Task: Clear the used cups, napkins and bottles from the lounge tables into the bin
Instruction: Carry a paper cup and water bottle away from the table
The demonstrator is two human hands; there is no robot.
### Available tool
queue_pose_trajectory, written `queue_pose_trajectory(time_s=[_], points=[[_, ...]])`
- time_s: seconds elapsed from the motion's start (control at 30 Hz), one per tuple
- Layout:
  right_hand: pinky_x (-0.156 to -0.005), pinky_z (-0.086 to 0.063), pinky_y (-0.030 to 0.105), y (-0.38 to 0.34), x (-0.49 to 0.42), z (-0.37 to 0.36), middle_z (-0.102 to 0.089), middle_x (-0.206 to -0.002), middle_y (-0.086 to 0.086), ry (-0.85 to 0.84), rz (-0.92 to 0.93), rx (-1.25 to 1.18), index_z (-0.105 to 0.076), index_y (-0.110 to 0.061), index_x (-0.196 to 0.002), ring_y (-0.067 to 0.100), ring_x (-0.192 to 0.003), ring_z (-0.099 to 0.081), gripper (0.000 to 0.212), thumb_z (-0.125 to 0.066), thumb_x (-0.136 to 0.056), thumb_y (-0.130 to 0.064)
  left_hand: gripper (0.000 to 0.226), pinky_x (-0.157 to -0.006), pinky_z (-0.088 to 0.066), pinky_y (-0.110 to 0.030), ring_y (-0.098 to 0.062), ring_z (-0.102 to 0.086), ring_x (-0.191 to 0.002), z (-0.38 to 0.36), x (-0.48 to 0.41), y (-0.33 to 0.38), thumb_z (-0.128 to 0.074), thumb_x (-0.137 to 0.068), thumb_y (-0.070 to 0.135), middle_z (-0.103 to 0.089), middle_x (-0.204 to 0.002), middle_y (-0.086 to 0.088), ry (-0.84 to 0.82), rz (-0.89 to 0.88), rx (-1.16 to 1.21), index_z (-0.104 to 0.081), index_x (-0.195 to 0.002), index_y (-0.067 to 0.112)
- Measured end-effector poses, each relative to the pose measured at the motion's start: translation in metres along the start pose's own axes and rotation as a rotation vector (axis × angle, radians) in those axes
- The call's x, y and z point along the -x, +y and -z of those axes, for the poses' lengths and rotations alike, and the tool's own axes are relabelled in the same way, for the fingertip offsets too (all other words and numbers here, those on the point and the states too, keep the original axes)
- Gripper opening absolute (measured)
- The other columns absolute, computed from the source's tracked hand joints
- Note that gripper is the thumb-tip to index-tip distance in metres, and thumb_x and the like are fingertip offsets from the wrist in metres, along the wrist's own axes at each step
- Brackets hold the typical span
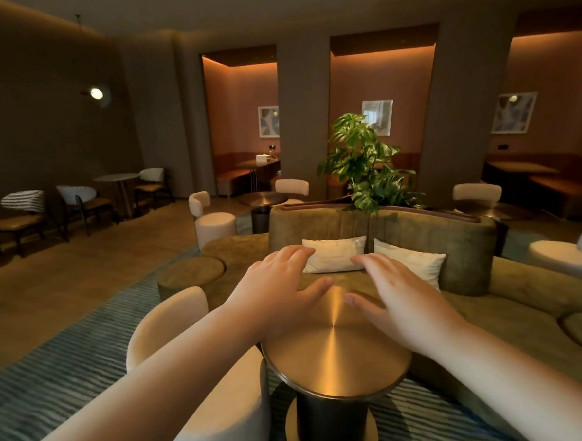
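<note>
Two bare arms stretch forward, palms down, over a round side table with a brushed-brass top (335, 360) standing on a black cylindrical pedestal (332, 422). The left hand (280, 289) lies over the far left part of that top, its fingers straight and slightly spread, thumb angled inward, and it grips nothing. The right hand (396, 292) mirrors it over the far right part, fingers likewise extended and relaxed, with nothing in its grasp. From where I stand I cannot tell whether either palm touches the metal or floats just above it.

This table sits in the near middle of the lounge, on a blue striped rug (54, 388). A cream upholstered tub chair (205, 396) stands just beside it on the left, and an olive-green velvet sofa (454, 237) curves behind it and to the right. Two white cushions (334, 253) lean against the sofa back, just beyond the fingertips. A leafy green plant (364, 161) rises behind the sofa.

Farther back, a second small round table (264, 198) stands between two cream chairs. In the left alcove a small white box (262, 159) rests on a booth table, too distant to identify.
</note>
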State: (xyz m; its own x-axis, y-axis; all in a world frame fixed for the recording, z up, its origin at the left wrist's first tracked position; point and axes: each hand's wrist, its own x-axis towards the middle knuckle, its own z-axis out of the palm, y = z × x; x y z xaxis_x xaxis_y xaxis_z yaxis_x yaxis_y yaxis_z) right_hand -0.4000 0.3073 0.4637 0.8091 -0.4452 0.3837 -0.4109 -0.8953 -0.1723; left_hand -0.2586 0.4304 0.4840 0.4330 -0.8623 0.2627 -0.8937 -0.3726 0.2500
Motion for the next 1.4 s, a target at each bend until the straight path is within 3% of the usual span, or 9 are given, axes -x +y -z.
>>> queue_pose_trajectory(time_s=[0.37,0.7,1.13,1.4], points=[[-0.113,-0.022,0.027,-0.031,-0.009,-0.004,-0.010,-0.158,-0.013,0.017,-0.144,-0.013,-0.010,-0.033,-0.150,0.007,-0.143,-0.016,0.072,-0.040,-0.091,-0.060,0.068,-0.115,-0.014,-0.036,-0.013,-0.009,-0.145,0.021,-0.008,-0.031,-0.033,-0.093,0.060,-0.008,-0.158,0.010,-0.073,-0.124,-0.024,-0.009,-0.151,0.033],[-0.107,-0.035,0.028,-0.025,0.001,0.014,-0.021,-0.155,-0.014,0.097,-0.204,-0.001,-0.016,-0.035,-0.149,0.008,-0.139,-0.028,0.071,-0.043,-0.088,-0.061,0.069,-0.114,-0.019,-0.038,-0.014,-0.013,-0.144,0.024,-0.016,-0.016,-0.032,-0.093,0.062,-0.010,-0.158,0.009,-0.075,-0.166,-0.037,-0.011,-0.151,0.032],[-0.103,-0.039,0.027,0.076,0.073,0.071,-0.024,-0.154,-0.015,0.109,-0.190,0.025,-0.020,-0.035,-0.147,0.007,-0.137,-0.031,0.068,-0.045,-0.089,-0.059,0.067,-0.114,-0.019,-0.036,-0.012,-0.016,-0.143,-0.016,-0.010,0.117,-0.031,-0.091,0.064,-0.013,-0.157,0.012,-0.059,-0.173,-0.003,-0.013,-0.149,0.035],[-0.106,-0.032,0.024,0.170,0.142,0.122,-0.019,-0.155,-0.014,0.115,-0.299,0.020,-0.017,-0.033,-0.148,0.007,-0.139,-0.025,0.066,-0.044,-0.092,-0.054,0.066,-0.115,-0.016,-0.035,-0.014,-0.013,-0.144,-0.046,-0.038,0.236,-0.030,-0.091,0.063,-0.011,-0.157,0.013,-0.086,-0.240,0.052,-0.013,-0.149,0.036]])
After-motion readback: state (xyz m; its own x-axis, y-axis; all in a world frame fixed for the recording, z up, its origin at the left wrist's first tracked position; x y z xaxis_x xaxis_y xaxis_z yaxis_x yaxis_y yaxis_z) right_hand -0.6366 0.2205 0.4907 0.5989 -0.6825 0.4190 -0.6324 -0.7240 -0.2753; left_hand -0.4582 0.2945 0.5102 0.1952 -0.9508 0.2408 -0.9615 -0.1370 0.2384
